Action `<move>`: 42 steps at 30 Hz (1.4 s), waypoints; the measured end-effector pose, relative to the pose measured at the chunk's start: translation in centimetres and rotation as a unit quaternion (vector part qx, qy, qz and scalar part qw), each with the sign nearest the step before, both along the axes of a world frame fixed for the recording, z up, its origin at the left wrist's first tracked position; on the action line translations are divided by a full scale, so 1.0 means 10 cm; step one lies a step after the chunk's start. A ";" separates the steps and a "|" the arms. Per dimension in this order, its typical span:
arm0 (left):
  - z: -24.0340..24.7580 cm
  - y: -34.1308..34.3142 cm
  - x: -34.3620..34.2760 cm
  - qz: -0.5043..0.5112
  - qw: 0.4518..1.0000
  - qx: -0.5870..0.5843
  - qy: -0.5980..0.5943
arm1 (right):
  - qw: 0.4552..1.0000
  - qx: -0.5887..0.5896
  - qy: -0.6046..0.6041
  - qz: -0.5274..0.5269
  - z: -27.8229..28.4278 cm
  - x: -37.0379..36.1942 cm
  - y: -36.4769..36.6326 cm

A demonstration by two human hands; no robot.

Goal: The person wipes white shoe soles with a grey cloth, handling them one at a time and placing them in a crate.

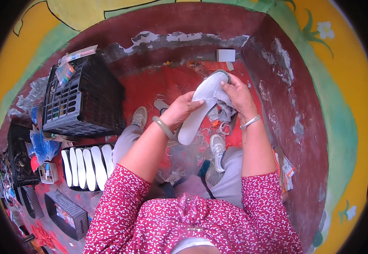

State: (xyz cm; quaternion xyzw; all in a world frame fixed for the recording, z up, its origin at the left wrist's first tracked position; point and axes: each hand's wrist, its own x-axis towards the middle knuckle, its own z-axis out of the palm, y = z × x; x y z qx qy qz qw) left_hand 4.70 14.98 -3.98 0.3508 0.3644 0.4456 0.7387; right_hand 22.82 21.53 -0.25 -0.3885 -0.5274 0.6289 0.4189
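As the left hand (183,108) pinches a white insole (198,116), right hand (239,97) pinching its upper end, grey cloth (225,106) alongside.

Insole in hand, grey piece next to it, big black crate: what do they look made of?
Insole: probably fabric-faced, matt off-white; no gloss shows, core hidden.
Grey piece: likely soft textile; rumpled, fuzzy-looking surface, fibre unclear.
Big black crate: most likely moulded plastic, slight sheen; regular lattice of openings in its side.
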 end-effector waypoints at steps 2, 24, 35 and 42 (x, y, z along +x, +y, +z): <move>-0.08 0.00 0.03 -0.006 1.000 0.007 -0.004 | 0.998 0.020 -0.050 0.013 -0.06 0.04 0.02; 0.23 -0.04 -0.13 0.116 0.983 0.127 0.061 | 0.965 -0.131 0.049 -0.221 0.00 0.58 0.21; 0.24 0.01 -0.40 0.152 0.986 0.031 -0.062 | 0.983 -0.136 0.072 -0.101 0.27 0.65 0.03; 0.24 0.05 -0.39 0.198 0.973 0.088 -0.075 | 0.980 -0.147 0.055 -0.118 0.27 0.59 0.05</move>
